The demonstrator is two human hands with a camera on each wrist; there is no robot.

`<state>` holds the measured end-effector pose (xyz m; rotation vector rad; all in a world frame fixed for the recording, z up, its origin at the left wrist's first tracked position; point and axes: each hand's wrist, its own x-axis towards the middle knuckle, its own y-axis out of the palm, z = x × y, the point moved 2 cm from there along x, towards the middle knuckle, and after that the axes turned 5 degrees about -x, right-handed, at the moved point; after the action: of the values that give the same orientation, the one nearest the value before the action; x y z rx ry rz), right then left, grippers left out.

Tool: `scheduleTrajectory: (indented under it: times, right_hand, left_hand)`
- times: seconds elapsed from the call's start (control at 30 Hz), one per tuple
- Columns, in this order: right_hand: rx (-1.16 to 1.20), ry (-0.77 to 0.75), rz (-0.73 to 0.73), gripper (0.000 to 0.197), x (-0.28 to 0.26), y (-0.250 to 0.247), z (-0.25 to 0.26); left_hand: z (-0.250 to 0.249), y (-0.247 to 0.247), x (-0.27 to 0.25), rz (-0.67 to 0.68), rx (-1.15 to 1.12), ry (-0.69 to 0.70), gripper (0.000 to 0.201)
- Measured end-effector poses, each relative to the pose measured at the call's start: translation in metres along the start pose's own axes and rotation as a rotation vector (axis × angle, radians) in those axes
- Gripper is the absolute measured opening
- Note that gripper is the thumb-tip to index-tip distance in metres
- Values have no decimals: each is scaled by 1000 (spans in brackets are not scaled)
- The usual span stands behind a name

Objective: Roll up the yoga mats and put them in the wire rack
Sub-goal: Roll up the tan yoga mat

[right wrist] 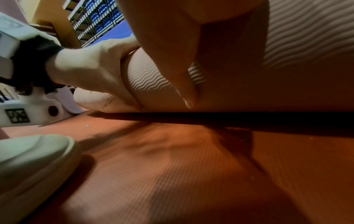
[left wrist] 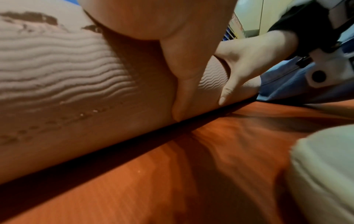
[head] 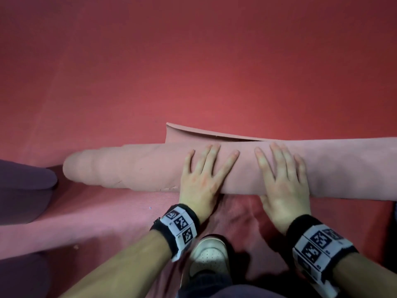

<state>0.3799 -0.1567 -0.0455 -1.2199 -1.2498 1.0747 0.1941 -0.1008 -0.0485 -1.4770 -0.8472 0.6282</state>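
A pink yoga mat [head: 133,166] lies rolled into a long tube across the red floor mat [head: 193,61]. Its loose end [head: 193,131] curls up along the far side. My left hand [head: 204,175] lies flat on top of the roll near its middle, fingers spread. My right hand [head: 283,177] presses flat on the roll just to the right, fingers straight. In the left wrist view my left thumb [left wrist: 182,91] runs down the wavy-textured roll [left wrist: 57,75]. The right wrist view shows my right thumb [right wrist: 184,75] on the roll [right wrist: 153,86], and the wire rack [right wrist: 95,19] far behind.
A purple rolled mat [head: 23,186] lies at the left edge, near the pink roll's end. My white shoe [head: 208,257] stands on the unrolled pink mat part [head: 96,216] below the hands. Blue rolled mats [right wrist: 103,13] fill the rack's shelves.
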Motion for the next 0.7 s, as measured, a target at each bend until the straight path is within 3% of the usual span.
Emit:
scheduleTrajectory:
  times: [0.17, 0.37, 0.57, 0.7]
  right_hand:
    - [55, -15, 32, 84, -23, -12, 6]
    - [40, -55, 143, 111, -10, -18, 1]
    - [50, -75, 149, 85, 8, -26, -4]
    - [57, -57, 154, 79, 37, -27, -10]
  left_hand:
    - [-6, -4, -21, 46, -3, 25, 115]
    - [-3, -9, -8, 115, -9, 14, 126]
    - [-3, -15, 4, 168, 15, 16, 143]
    - [-12, -11, 0, 164, 3, -5, 140]
